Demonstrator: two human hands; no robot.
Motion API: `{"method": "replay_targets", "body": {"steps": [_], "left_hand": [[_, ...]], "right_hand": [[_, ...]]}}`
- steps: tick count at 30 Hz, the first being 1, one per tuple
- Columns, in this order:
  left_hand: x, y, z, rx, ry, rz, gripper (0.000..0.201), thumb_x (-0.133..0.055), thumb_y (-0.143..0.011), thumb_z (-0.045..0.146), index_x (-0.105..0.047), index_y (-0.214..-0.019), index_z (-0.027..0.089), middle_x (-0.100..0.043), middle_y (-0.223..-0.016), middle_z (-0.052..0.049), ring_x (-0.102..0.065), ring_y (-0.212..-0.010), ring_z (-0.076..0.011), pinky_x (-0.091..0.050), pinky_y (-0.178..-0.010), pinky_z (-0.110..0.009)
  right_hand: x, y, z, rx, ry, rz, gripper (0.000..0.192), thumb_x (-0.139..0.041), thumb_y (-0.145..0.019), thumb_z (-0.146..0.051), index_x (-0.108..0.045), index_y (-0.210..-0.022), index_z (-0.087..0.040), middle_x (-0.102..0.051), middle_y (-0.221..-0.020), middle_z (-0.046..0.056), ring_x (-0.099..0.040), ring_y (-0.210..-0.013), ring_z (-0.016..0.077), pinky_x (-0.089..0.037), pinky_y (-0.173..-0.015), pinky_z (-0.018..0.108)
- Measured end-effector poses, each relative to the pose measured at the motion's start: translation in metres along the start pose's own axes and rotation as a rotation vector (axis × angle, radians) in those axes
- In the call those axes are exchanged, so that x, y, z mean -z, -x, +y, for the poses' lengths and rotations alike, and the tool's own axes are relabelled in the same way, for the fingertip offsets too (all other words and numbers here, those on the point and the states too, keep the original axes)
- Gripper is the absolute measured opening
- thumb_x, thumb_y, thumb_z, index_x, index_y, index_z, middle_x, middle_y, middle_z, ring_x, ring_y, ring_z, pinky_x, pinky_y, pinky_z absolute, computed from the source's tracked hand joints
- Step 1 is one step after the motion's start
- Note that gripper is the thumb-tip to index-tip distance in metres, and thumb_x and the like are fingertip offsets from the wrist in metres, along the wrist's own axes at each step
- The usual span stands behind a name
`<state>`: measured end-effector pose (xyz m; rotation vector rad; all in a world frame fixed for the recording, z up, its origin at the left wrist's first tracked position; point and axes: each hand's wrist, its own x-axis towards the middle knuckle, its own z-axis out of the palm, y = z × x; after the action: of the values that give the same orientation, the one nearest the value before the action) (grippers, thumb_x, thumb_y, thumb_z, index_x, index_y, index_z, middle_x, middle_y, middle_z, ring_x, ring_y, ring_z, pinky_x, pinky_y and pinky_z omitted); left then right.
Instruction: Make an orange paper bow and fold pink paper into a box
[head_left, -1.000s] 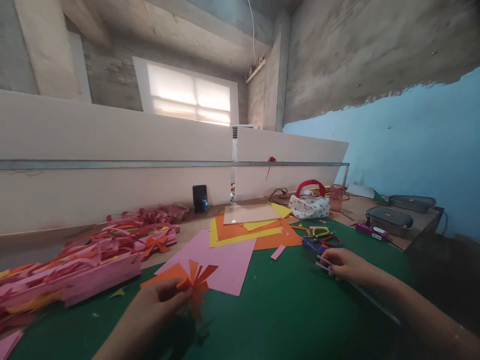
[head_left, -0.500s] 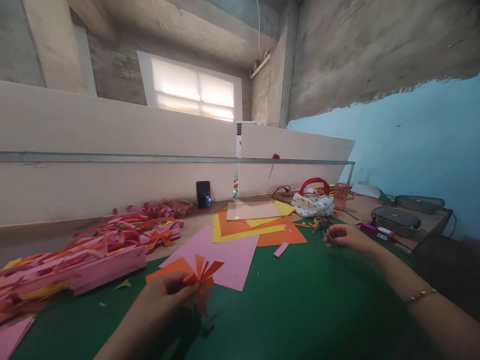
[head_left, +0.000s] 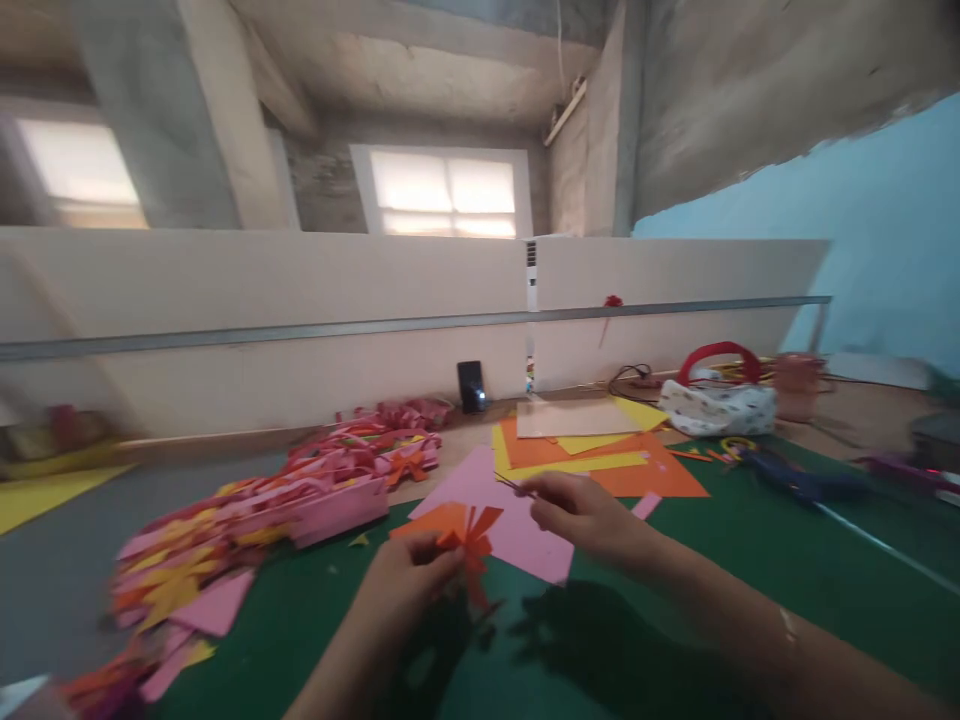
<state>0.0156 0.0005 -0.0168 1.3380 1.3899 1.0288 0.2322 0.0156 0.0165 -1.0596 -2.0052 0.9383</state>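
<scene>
My left hand (head_left: 427, 565) is closed, pinching an orange paper flower (head_left: 472, 545) whose cut strips fan out to the right and downward. To its right, my right hand (head_left: 566, 505) is closed on a thin dark two-pronged piece (head_left: 513, 485) that looks like tweezers. The prongs point left above the pink sheet (head_left: 536, 540), apart from the flower. Partly behind the left hand lies an orange sheet (head_left: 431, 519). A small pink paper strip (head_left: 646, 506) shows just beyond the right wrist.
Pink, orange and yellow paper pieces (head_left: 300, 490) lie heaped at the left. Sheets (head_left: 600, 460) are stacked at the back of the green mat (head_left: 675, 610). A phone (head_left: 471, 387) leans on the white panel. At the right are a patterned pouch (head_left: 716, 408) and a blurred blue tool (head_left: 795, 475).
My right hand has come left from the tools at the right, bringing the thin two-pronged piece near the flower. The left hand keeps its pinch. The camera view has turned left.
</scene>
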Motion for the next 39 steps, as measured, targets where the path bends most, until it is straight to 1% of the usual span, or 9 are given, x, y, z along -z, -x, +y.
{"method": "replay_targets", "body": {"steps": [4,6,9,13,16,21,24,30,39], "left_hand": [[-0.006,0.002,0.007,0.004,0.002,-0.024,0.024,-0.064,-0.059,0.034,-0.068,-0.065,0.011,-0.061,-0.055,-0.002,-0.044,-0.050,-0.0097,-0.029,-0.050,-0.023],[-0.007,0.002,0.008,0.004,0.007,-0.039,0.022,-0.064,-0.058,0.032,-0.067,-0.063,0.011,-0.059,-0.052,-0.001,-0.043,-0.049,-0.0094,-0.028,-0.050,-0.022],[-0.009,0.003,0.007,0.011,0.029,-0.047,0.020,-0.064,-0.058,0.032,-0.066,-0.062,0.012,-0.059,-0.052,0.000,-0.044,-0.049,-0.0097,-0.029,-0.051,-0.022],[-0.011,0.006,0.011,-0.017,0.000,-0.059,0.018,-0.060,-0.060,0.031,-0.063,-0.061,0.013,-0.063,-0.059,-0.002,-0.047,-0.053,-0.0113,-0.031,-0.054,-0.024],[-0.012,0.009,0.015,-0.058,-0.105,-0.064,0.015,-0.057,-0.063,0.028,-0.059,-0.057,0.014,-0.062,-0.057,-0.003,-0.047,-0.054,-0.0124,-0.030,-0.055,-0.025],[-0.012,0.011,0.017,-0.061,-0.119,-0.099,0.014,-0.054,-0.065,0.025,-0.059,-0.058,0.014,-0.063,-0.059,-0.004,-0.051,-0.058,-0.0145,-0.034,-0.058,-0.026],[-0.011,0.010,0.016,-0.054,-0.138,-0.078,0.015,-0.056,-0.066,0.027,-0.061,-0.061,0.014,-0.063,-0.061,-0.004,-0.052,-0.058,-0.0151,-0.035,-0.058,-0.027],[-0.013,0.008,0.015,-0.031,-0.101,-0.135,0.016,-0.057,-0.066,0.028,-0.060,-0.058,0.014,-0.058,-0.056,0.000,-0.045,-0.055,-0.0113,-0.030,-0.053,-0.023],[-0.014,0.011,0.015,-0.045,-0.109,-0.128,0.022,-0.058,-0.065,0.033,-0.063,-0.057,0.013,-0.061,-0.056,-0.002,-0.046,-0.054,-0.0125,-0.030,-0.051,-0.023]], "right_hand": [[-0.006,0.008,0.013,0.073,0.122,-0.106,0.030,-0.047,-0.084,-0.035,-0.064,-0.103,-0.019,-0.062,-0.084,0.004,-0.051,-0.071,0.0148,-0.036,-0.060,0.024],[-0.007,0.012,0.016,0.076,0.190,-0.079,0.028,-0.050,-0.083,-0.036,-0.065,-0.100,-0.021,-0.064,-0.085,0.003,-0.052,-0.073,0.0156,-0.035,-0.062,0.025],[-0.009,0.013,0.017,0.015,0.235,-0.062,0.024,-0.051,-0.081,-0.036,-0.068,-0.085,-0.020,-0.062,-0.075,0.002,-0.050,-0.066,0.0143,-0.032,-0.057,0.024],[-0.008,0.009,0.020,-0.105,0.125,-0.159,0.033,-0.047,-0.081,-0.039,-0.062,-0.063,-0.015,-0.047,-0.053,-0.003,-0.036,-0.050,0.0093,-0.023,-0.048,0.023],[-0.007,0.007,0.025,-0.198,0.053,-0.189,0.040,-0.048,-0.079,-0.044,-0.055,-0.053,-0.015,-0.037,-0.047,-0.005,-0.030,-0.046,0.0077,-0.021,-0.045,0.023],[-0.003,0.002,0.035,-0.289,-0.001,-0.195,0.040,-0.053,-0.074,-0.048,-0.053,-0.051,-0.015,-0.037,-0.047,-0.005,-0.029,-0.045,0.0070,-0.023,-0.044,0.023],[-0.001,0.000,0.040,-0.258,-0.013,-0.224,0.043,-0.054,-0.074,-0.046,-0.044,-0.046,-0.016,-0.029,-0.044,-0.007,-0.024,-0.044,0.0061,-0.023,-0.045,0.023],[-0.006,0.003,0.032,-0.207,-0.040,-0.276,0.044,-0.052,-0.076,-0.046,-0.036,-0.047,-0.017,-0.030,-0.048,-0.006,-0.023,-0.047,0.0066,-0.019,-0.045,0.023],[-0.016,0.006,0.027,-0.161,-0.083,-0.275,0.040,-0.050,-0.079,-0.039,-0.034,-0.050,-0.017,-0.022,-0.052,-0.007,-0.018,-0.049,0.0069,-0.014,-0.046,0.025]]}}
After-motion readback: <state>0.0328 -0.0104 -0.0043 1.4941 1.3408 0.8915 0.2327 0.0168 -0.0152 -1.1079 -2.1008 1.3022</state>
